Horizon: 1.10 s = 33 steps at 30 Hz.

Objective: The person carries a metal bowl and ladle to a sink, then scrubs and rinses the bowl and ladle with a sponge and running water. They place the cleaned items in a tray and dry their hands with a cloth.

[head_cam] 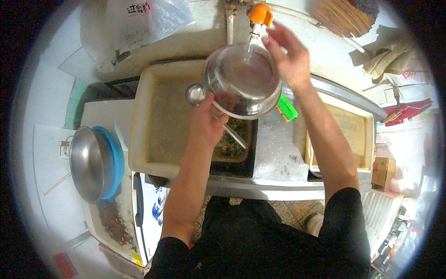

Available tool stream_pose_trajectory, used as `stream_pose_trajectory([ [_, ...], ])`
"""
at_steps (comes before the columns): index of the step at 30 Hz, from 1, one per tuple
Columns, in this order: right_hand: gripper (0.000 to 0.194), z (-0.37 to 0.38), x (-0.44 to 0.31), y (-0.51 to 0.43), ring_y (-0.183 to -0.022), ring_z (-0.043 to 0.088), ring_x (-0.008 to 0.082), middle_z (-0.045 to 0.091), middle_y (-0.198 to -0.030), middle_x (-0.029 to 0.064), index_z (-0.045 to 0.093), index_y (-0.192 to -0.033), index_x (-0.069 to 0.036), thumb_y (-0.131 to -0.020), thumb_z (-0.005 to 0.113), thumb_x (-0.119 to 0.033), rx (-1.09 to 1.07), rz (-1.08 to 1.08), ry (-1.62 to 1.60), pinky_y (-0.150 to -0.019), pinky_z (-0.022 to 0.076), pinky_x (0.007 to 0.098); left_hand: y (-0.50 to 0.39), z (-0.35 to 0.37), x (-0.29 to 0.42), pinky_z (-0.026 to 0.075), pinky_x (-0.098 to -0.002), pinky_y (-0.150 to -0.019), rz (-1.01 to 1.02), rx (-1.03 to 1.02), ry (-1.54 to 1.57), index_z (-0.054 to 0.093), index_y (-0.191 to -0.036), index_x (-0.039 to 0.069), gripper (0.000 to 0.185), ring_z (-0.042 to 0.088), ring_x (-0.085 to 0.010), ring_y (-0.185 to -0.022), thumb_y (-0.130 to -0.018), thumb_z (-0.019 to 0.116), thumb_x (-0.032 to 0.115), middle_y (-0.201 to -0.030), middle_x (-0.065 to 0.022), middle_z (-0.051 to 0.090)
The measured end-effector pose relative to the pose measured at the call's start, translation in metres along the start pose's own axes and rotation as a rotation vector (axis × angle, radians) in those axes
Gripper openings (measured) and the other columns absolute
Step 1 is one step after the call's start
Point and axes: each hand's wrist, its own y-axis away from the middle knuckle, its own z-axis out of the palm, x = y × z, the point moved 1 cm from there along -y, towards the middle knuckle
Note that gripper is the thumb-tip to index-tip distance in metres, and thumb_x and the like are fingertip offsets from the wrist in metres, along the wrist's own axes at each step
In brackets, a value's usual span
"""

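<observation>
My left hand [207, 122] grips the near left rim of a stainless steel bowl [244, 80] and, with it, a metal ladle [235, 135], whose round head [195, 94] lies left of the bowl. The bowl hangs tilted over the sink area, under a tap with an orange handle [259, 14]; a thin stream of water runs into it. My right hand [285, 55] is raised beside the tap and the bowl's right rim, blurred, fingers apart, holding nothing that shows. Whether it touches the tap handle cannot be told.
A large off-white plastic tub [137, 139] stands at the left of the metal counter [278, 153]. A green brush [287, 108] lies right of the bowl, before a cream tray [366, 139]. Another steel bowl [87, 164] and a blue basin [115, 164] stand at far left.
</observation>
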Motion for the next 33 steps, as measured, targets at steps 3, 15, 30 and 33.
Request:
stream_pose_trajectory([
  [3,0.066,0.007,0.029,0.016,-0.119,0.069,0.0273,0.072,-0.124,0.021,0.066,-0.134,-0.002,-0.096,0.066,-0.056,-0.318,0.493,0.099,-0.103,0.0517,0.0406,0.001,0.004,-0.009,0.035,-0.0212,-0.039,0.115,0.166,-0.22,0.066,-0.112,0.007,0.019,0.066,-0.0144,-0.076,-0.103,0.062,0.024,-0.102,-0.0095,0.073],
  [15,0.045,0.054,-0.037,0.088,-0.139,0.052,0.0286,0.061,-0.143,0.0089,0.071,-0.124,-0.01,-0.08,0.074,-0.018,-0.534,-0.459,0.441,-0.117,0.038,0.0543,-0.006,0.035,-0.011,0.031,-0.0221,-0.042,0.106,0.058,-0.109,0.062,-0.107,0.017,0.02,0.058,-0.0095,-0.075,-0.105,0.06,0.037,-0.095,0.004,0.063],
  [30,0.056,0.015,0.042,0.021,-0.103,0.068,0.0245,0.074,-0.115,0.0112,0.066,-0.131,0.001,-0.103,0.06,-0.047,-0.533,0.469,0.164,-0.094,0.0523,0.0394,0.018,0.022,-0.03,0.028,-0.0231,-0.033,-0.04,0.156,-0.198,0.066,-0.106,0.014,0.029,0.063,-0.014,-0.059,-0.103,0.06,0.043,-0.089,-0.0028,0.071],
  [33,0.043,0.039,0.004,0.027,-0.108,0.068,0.029,0.072,-0.112,0.0119,0.07,-0.12,0.0,-0.098,0.065,-0.036,-0.705,0.029,0.523,-0.1,0.0512,0.0423,0.014,0.025,-0.034,0.04,-0.0241,-0.044,-0.088,0.036,-0.244,0.062,-0.108,0.012,0.03,0.072,-0.0242,-0.089,-0.105,0.059,0.042,-0.102,-0.004,0.071],
])
